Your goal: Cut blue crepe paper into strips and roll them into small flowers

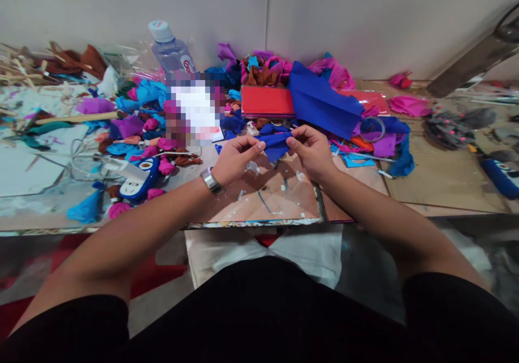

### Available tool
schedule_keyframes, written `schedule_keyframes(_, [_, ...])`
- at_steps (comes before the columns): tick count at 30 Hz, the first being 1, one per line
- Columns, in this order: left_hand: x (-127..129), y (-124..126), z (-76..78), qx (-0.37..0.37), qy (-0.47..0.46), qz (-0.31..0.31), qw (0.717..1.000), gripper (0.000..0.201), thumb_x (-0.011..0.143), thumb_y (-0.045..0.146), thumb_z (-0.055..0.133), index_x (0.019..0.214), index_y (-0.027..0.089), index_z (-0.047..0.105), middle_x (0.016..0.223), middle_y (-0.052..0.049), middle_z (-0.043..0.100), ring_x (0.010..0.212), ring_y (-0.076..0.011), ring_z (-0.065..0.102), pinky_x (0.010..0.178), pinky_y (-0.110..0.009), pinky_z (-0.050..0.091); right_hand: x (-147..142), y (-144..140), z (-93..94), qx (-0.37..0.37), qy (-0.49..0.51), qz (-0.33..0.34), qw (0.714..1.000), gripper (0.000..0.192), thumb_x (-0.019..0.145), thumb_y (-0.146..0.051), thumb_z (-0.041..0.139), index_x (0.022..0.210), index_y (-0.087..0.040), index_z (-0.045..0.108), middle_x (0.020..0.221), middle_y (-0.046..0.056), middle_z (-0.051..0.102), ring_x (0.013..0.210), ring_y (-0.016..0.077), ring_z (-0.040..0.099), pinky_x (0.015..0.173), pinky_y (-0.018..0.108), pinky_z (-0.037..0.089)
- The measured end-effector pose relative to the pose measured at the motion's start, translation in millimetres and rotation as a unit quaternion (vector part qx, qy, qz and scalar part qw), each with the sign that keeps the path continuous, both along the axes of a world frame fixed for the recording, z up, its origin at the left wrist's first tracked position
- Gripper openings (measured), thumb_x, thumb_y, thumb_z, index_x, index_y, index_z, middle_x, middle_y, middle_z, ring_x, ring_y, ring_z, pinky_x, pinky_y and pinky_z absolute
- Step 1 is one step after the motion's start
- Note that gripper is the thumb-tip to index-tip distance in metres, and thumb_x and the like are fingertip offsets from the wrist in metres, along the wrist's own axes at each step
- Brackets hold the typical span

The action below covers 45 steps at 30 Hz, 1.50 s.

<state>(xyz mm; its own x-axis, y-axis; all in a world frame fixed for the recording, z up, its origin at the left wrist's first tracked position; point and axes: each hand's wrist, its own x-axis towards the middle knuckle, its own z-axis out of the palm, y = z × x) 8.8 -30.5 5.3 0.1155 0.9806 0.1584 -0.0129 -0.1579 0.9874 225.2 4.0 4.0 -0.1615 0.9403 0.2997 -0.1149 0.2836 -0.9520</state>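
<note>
Both hands meet over the middle of the table, a little in from its near edge. The left hand is curled, its thumb and fingertips pinched on the left end of a small blue paper piece; a metal wristwatch sits on that wrist. The right hand is likewise closed, pinching the right end of the same blue paper piece, so the piece hangs bunched between the two hands just above the tabletop.

Beneath the hands, small clear scraps lie on the bare surface. Just behind them, toward the far edge, a flat red paper stack lies beside a large blue sheet, with magenta crumpled pieces behind. A tape roll rests right of the hands. To the left lie a blue-and-white tool, a wooden stick and many paper pieces. A water bottle stands near the far edge, against the wall.
</note>
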Motion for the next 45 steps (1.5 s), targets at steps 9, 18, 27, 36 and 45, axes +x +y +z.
schedule_keyframes(9, [-2.2,0.1,1.5,0.030,0.064,-0.003,0.998,0.045,0.081,0.063,0.083,0.082,0.019,0.075,0.076,-0.005,0.077,0.065,-0.0167,0.068,0.061,-0.029,0.052,0.9,-1.4,0.7,0.038,-0.049,-0.019,0.998,0.056,0.070,-0.070,0.090,0.087,-0.023,0.064,0.074,-0.004,0.063,0.061,0.0118,0.058,0.060,0.027,0.054])
schedule_keyframes(18, [-3.5,4.6,-9.4,0.144,0.103,0.065,0.982,0.050,0.078,0.055,0.088,0.106,0.022,0.064,0.101,-0.005,0.069,0.084,-0.0159,0.063,0.073,-0.029,0.053,2.9,-2.9,-0.2,0.054,-0.083,-0.014,0.995,0.049,0.074,-0.064,0.090,0.090,-0.022,0.070,0.081,-0.001,0.069,0.067,0.0131,0.061,0.065,0.028,0.054])
schedule_keyframes(27, [-1.5,-4.7,-3.9,0.279,0.204,-0.028,0.938,0.036,0.097,0.049,0.071,0.125,0.027,0.076,0.119,-0.010,0.072,0.111,-0.0245,0.065,0.094,-0.041,0.055,3.9,-14.8,5.1,0.158,-0.224,0.056,0.960,0.039,0.090,-0.058,0.078,0.099,-0.020,0.078,0.084,0.002,0.076,0.071,0.0152,0.064,0.066,0.028,0.048])
schedule_keyframes(36, [0.8,1.2,-11.8,0.208,0.087,-0.035,0.974,0.035,0.094,0.047,0.076,0.118,0.022,0.074,0.117,-0.009,0.077,0.102,-0.0191,0.074,0.090,-0.034,0.060,5.1,-19.1,6.5,0.149,-0.177,0.085,0.969,0.051,0.086,-0.064,0.080,0.112,-0.022,0.067,0.097,0.004,0.072,0.077,0.0162,0.066,0.072,0.030,0.054])
schedule_keyframes(45, [2.4,1.1,-14.0,0.165,0.034,-0.056,0.984,0.035,0.089,0.041,0.083,0.117,0.021,0.074,0.111,-0.008,0.078,0.097,-0.0177,0.075,0.087,-0.031,0.061,0.4,-23.9,7.3,0.160,-0.195,0.044,0.967,0.034,0.093,-0.054,0.076,0.098,-0.021,0.069,0.084,0.002,0.071,0.072,0.0151,0.063,0.069,0.030,0.052])
